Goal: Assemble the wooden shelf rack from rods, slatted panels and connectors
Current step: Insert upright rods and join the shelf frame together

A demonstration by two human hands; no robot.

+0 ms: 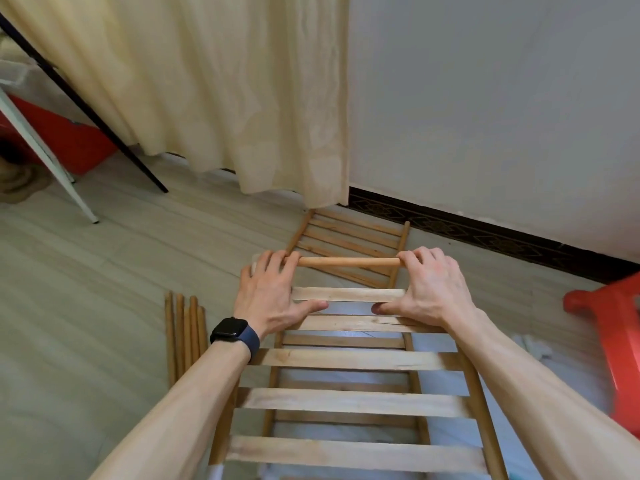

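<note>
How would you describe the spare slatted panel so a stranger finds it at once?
Start at the cream curtain beside the white wall. Just below its hem, the spare slatted panel lies on the floor. Unlike the panels of the rack, it lies alone.

Soft even daylight, faint shadows; wide-angle bending at edges, slight softness.

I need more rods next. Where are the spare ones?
Head view: the spare rods lie on the floor, left of the left hand and rack.
</note>
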